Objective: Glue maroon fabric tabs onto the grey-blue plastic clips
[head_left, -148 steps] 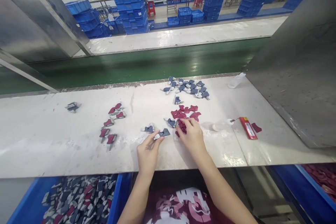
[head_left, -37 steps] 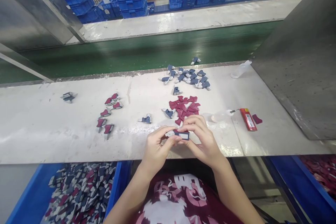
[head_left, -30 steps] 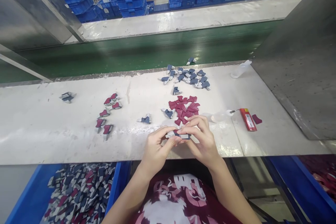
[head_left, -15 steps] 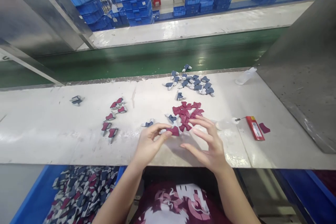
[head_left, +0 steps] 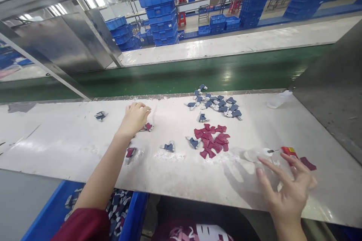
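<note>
My left hand (head_left: pixel 136 118) is over the group of maroon-and-grey parts on the left, its fingers curled downward; anything between the fingertips is hidden. Beside it lies a maroon-topped part (head_left: pixel 148 126), with another (head_left: pixel 130 153) nearer the front. My right hand (head_left: pixel 288 180) hovers with fingers spread near a clear bottle (head_left: pixel 254 155) with a thin tip, lying on its side. A red box (head_left: pixel 289 152) and a loose maroon piece (head_left: pixel 308 163) are just beyond that hand. Flat maroon pieces (head_left: pixel 212 141) form a pile mid-table. Navy-and-grey parts (head_left: pixel 220 104) are grouped behind it.
Two navy parts (head_left: pixel 169 147) (head_left: pixel 194 142) lie left of the maroon pile, and another (head_left: pixel 100 116) at far left. A second clear bottle (head_left: pixel 279 99) lies by the metal panel (head_left: pixel 333 94). A blue bin (head_left: pixel 135 214) of parts stands below the table edge.
My left hand has moved left and away from me, from mid-table to the maroon-and-grey group. My right hand has moved right to the bottle. The camera view has shifted.
</note>
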A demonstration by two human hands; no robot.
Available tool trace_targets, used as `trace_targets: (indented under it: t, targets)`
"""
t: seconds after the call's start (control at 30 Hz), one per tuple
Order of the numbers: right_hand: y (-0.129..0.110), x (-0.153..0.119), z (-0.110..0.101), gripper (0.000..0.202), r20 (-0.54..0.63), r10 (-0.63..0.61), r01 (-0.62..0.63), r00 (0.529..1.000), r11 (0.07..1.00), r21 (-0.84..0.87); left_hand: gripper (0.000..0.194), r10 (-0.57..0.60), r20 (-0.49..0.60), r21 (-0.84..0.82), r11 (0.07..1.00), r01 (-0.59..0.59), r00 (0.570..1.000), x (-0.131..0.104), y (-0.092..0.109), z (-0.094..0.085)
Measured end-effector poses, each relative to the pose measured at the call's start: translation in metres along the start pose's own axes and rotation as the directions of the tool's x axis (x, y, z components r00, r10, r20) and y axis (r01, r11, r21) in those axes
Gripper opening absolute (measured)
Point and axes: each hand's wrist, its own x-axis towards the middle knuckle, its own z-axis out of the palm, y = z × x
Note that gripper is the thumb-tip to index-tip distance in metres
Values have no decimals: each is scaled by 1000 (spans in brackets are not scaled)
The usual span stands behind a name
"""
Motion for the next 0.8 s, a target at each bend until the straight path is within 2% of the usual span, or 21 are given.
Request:
trace_targets:
  t: [0.07,0.2,0.3,0.4,0.5,0.6,0.7,0.8]
  targets:
    - [-4,2,1,28,79,-26,26,997,1000,-4,34,56,-31,-23,998,-57,998,32,19,2]
    - [-4,4,5,33,204,-18,20,979,1000,-7,28,96,58,-161,983,-86,994,111,70,23]
    - [6,-1,9,34,260,21,-16,965,1000,-24,22,61,106,-218,975,-37,993,162,100,48]
    - [15,-7,14,33,306,39,-25,951,999,-48,29,19,157,-270,962,24,987,194,116,69]
    - [16,-7,16,43,318,52,-39,947,998,-45,37,16,186,-312,949,44,982,208,121,81]
    - [9,-3,14,50,273,46,-49,961,999,4,36,-1,174,-325,944,59,985,209,123,83]
    - [7,-2,13,52,179,86,-106,980,989,106,32,-11,115,-337,940,49,993,196,125,75]
    - [8,-7,13,56,149,172,-207,974,942,265,30,40,35,-365,931,-25,999,165,130,57]
